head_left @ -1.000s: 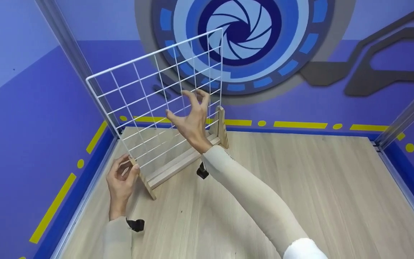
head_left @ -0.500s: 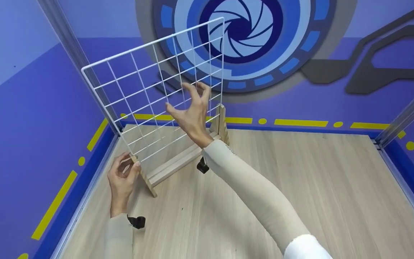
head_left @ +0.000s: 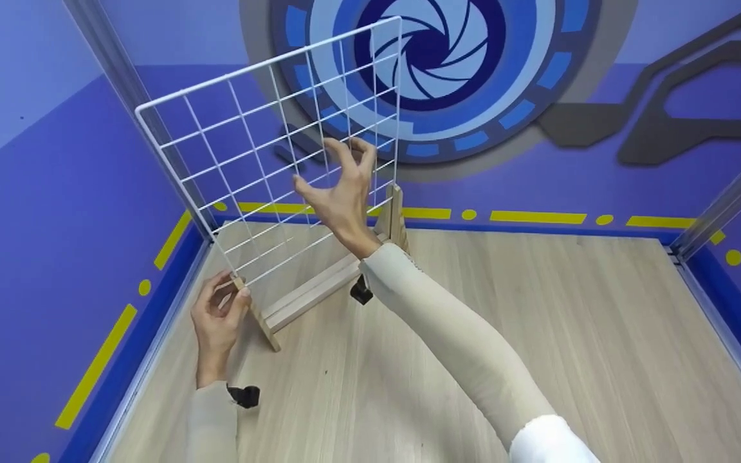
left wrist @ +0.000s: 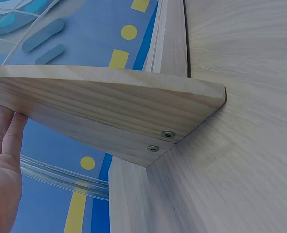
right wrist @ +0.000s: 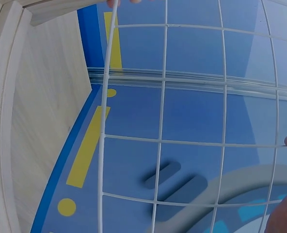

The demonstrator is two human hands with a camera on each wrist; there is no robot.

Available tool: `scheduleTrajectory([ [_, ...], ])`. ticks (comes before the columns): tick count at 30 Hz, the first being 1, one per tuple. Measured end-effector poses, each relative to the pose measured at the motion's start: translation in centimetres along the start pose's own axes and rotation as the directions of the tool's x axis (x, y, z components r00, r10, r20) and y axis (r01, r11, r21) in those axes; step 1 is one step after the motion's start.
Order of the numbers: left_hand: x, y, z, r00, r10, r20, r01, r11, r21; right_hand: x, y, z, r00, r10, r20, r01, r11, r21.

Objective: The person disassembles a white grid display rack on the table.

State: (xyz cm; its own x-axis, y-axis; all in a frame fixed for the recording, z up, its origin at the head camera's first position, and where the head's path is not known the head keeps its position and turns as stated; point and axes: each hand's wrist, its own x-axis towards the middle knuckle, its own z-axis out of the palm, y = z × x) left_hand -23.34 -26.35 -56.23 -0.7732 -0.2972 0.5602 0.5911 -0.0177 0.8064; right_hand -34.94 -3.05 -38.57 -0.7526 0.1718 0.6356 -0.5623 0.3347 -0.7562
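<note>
A white wire grid panel (head_left: 306, 49) stands slanted above a wooden stand (head_left: 312, 296). Its lower edge is level with the tops of the stand's two side pieces, well above the crossbars. My right hand (head_left: 343, 196) holds the grid by its wires near the middle, thumb apart from the bent fingers; the fingertips are partly hidden. With my left hand (head_left: 219, 321) I pinch the upper end of the left side piece (left wrist: 109, 102) between thumb and fingers. Two screw heads (left wrist: 167, 134) show near that piece's bottom in the left wrist view.
The stand rests on a wood-grain tabletop (head_left: 538, 334) in its back left part. Blue printed walls (head_left: 74, 257) with metal corner posts (head_left: 110, 58) enclose the left, back and right. A small black camera (head_left: 362, 290) sits at my right wrist.
The wire grid has risen with my right hand, its lower edge moving up away from the crossbars. My left hand keeps its hold on the side piece, and the stand stays put.
</note>
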Motion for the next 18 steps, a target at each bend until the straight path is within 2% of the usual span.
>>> scheduleTrajectory([
  [7, 0.0, 0.2, -0.2, 1.0, -0.009, 0.004, 0.009, 0.999, 0.033, 0.2, -0.7, 0.1, 1.0, -0.022, 0.006, 0.022, 1.0, 0.014],
  [18, 0.0, 0.1, -0.2, 1.0, -0.016, -0.003, 0.016, 0.999, 0.029, 0.4, -1.6, 0.1, 1.0, -0.017, 0.02, 0.017, 1.0, -0.015],
])
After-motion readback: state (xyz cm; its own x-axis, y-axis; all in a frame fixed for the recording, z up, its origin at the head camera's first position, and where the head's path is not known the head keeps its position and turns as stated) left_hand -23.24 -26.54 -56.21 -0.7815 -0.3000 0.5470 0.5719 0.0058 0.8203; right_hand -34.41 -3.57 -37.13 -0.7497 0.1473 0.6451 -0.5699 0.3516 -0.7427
